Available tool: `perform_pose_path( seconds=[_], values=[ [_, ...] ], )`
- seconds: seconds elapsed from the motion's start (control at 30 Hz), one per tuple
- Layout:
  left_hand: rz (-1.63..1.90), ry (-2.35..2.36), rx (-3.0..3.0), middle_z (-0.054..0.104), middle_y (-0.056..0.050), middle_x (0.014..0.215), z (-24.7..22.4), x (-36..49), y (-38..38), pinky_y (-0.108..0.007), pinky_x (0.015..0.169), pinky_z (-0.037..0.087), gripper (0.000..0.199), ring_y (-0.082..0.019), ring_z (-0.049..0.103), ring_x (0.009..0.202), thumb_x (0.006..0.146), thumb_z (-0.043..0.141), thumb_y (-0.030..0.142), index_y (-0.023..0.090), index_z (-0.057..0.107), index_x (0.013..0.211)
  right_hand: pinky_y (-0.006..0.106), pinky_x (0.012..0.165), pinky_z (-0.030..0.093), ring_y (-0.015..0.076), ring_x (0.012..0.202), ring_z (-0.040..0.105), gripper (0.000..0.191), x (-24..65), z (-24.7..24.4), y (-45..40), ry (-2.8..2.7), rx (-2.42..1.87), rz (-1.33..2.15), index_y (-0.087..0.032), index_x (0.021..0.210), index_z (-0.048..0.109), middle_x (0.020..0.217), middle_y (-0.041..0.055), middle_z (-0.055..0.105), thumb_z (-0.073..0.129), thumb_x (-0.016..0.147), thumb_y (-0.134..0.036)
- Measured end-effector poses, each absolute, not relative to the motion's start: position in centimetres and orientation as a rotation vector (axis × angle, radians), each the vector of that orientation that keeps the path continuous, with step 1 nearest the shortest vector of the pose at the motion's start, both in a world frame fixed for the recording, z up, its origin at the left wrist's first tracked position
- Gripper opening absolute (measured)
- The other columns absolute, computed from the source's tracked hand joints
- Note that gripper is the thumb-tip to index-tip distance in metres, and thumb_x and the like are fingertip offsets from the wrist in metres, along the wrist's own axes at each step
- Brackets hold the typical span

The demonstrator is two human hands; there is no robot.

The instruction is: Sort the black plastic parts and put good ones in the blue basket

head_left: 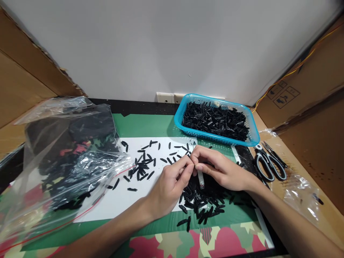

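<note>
Head camera shows a big pale wall [134, 43] at the back, with brown boxes on the left [27, 71] and right [311, 118]; a green mat [142, 125] covers most of the table; on its left lies a big clear bag [67, 150] with dark stuff in it; a white sheet [107, 206] is in the middle; behind the hands sits a blue basket [256, 134] full of black bits, and a bump from the right arm could spill some; a black heap [201, 204] lies under and in front of the right hand [220, 168]; that hand and the left hand [173, 182] have their fingertips pinched close and meet over the heap; I cannot tell what is between them; if the pinch slips, a small black thing could drop in the heap and be hard to find; grey and black scissors [268, 157] lie to the right; a thin pale strip [201, 179] pokes out below the right fingers; loose black bits [142, 166] dot the sheet, and a brush of the left arm could mix them up
</note>
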State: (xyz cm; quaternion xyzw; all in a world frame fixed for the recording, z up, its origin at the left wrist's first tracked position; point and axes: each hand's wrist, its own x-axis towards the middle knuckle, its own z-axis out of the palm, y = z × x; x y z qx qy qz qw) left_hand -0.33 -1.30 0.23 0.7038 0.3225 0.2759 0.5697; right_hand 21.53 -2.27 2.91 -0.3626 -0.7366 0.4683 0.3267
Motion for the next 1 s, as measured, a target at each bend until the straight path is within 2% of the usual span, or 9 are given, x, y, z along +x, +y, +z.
perform_pose_path(
  seconds=[0.17, 0.33, 0.47, 0.73, 1.0],
  values=[
    [0.712, 0.812, 1.522, 0.040, 0.007, 0.071, 0.2, -0.2, -1.3, -0.027, 0.056, 0.029, 0.034, -0.011, 0.036, 0.060, 0.112, 0.046, 0.049, 0.022, 0.054, 0.093, 0.029, 0.079, 0.050, 0.0176, 0.086, 0.060, 0.021, 21.1, 2.4, -2.4, -1.643, -0.904, 1.393, -0.022, 0.100, 0.053, 0.092, 0.0009, 0.058, 0.056, 0.111, -0.039],
    [0.817, 0.829, 1.470, 0.040, 0.008, 0.066, 0.1, -0.1, -1.4, -0.027, 0.056, 0.028, 0.038, -0.010, 0.035, 0.057, 0.113, 0.045, 0.049, 0.022, 0.048, 0.086, 0.028, 0.075, 0.053, 0.0153, 0.078, 0.063, 0.022, 21.0, 2.5, -2.5, -1.544, -0.946, 1.311, -0.020, 0.098, 0.065, 0.087, 0.0002, 0.064, 0.073, 0.102, -0.041],
    [0.842, 0.830, 1.467, 0.040, 0.009, 0.063, 0.0, -0.1, -1.3, -0.028, 0.056, 0.028, 0.039, -0.010, 0.033, 0.056, 0.113, 0.044, 0.049, 0.022, 0.047, 0.084, 0.028, 0.072, 0.057, 0.0160, 0.078, 0.068, 0.028, 20.7, 2.4, -2.6, -1.556, -0.970, 1.224, -0.021, 0.105, 0.072, 0.088, 0.0011, 0.072, 0.086, 0.091, -0.040],
    [0.819, 0.855, 1.491, 0.040, 0.008, 0.060, 0.0, -0.2, -1.4, -0.029, 0.057, 0.026, 0.041, -0.012, 0.032, 0.056, 0.112, 0.046, 0.051, 0.023, 0.047, 0.082, 0.028, 0.073, 0.064, 0.0175, 0.084, 0.077, 0.013, 20.3, 1.6, -2.7, -1.594, -0.991, 1.057, -0.022, 0.104, 0.080, 0.099, 0.0039, 0.082, 0.083, 0.094, -0.029],
    [0.806, 0.855, 1.517, 0.040, 0.008, 0.061, 0.2, -0.2, -1.4, -0.029, 0.058, 0.027, 0.041, -0.011, 0.033, 0.056, 0.112, 0.046, 0.049, 0.022, 0.047, 0.081, 0.027, 0.066, 0.065, 0.0172, 0.072, 0.078, 0.013, 20.2, 1.8, -2.8, -1.531, -0.975, 1.068, -0.020, 0.094, 0.079, 0.087, 0.0029, 0.081, 0.085, 0.092, -0.032]
  ],
)
